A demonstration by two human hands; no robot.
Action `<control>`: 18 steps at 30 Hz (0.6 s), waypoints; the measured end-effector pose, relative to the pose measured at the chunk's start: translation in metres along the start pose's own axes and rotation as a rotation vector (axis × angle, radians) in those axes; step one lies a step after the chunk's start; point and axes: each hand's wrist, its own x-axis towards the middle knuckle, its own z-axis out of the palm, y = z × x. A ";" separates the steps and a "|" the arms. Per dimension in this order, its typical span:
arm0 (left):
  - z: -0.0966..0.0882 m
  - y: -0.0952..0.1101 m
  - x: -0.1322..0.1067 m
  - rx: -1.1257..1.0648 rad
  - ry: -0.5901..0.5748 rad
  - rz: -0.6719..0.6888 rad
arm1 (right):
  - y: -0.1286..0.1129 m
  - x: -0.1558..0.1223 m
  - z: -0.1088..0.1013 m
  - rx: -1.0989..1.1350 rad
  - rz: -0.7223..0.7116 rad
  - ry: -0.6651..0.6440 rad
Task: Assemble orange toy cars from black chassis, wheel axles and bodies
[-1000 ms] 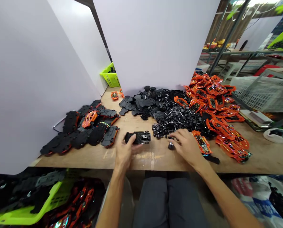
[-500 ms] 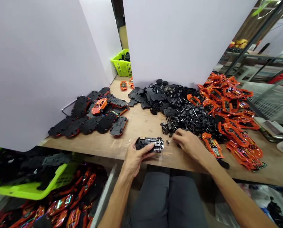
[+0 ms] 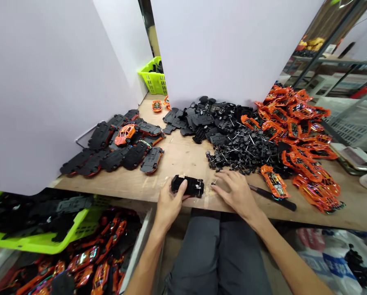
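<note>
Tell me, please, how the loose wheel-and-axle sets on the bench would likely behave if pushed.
The wheel-and-axle sets would probably roll easily, having round wheels on thin axles. Piled loosely, they would likely spill when nudged. Those axles look apt to bend.

The left hand (image 3: 169, 209) covers the near end of the black car chassis (image 3: 188, 186), hiding that part of it. Beside the right hand (image 3: 237, 194), a thin sliver (image 3: 214, 182) is too small to identify. The heap of wheels (image 3: 241, 153) is too tangled to count. The thin end of the dark tool (image 3: 274, 197) is too faint to make out. The white partition (image 3: 226, 49) hides part of the green basket (image 3: 152, 78), and the bottom edge cuts off the orange car shells (image 3: 100, 274) in the lower bin.
</note>
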 end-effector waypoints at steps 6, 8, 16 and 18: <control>0.007 -0.002 -0.005 -0.194 -0.005 -0.231 | -0.040 0.018 0.005 0.513 -0.010 -0.001; 0.009 -0.009 -0.009 -0.170 0.075 -0.236 | -0.048 0.019 0.012 0.548 -0.036 -0.049; 0.036 -0.019 -0.020 -0.100 -0.067 -0.185 | -0.040 -0.005 -0.010 0.321 -0.107 -0.085; 0.045 -0.015 -0.020 -0.083 -0.110 -0.163 | -0.025 -0.012 -0.032 0.246 -0.056 -0.032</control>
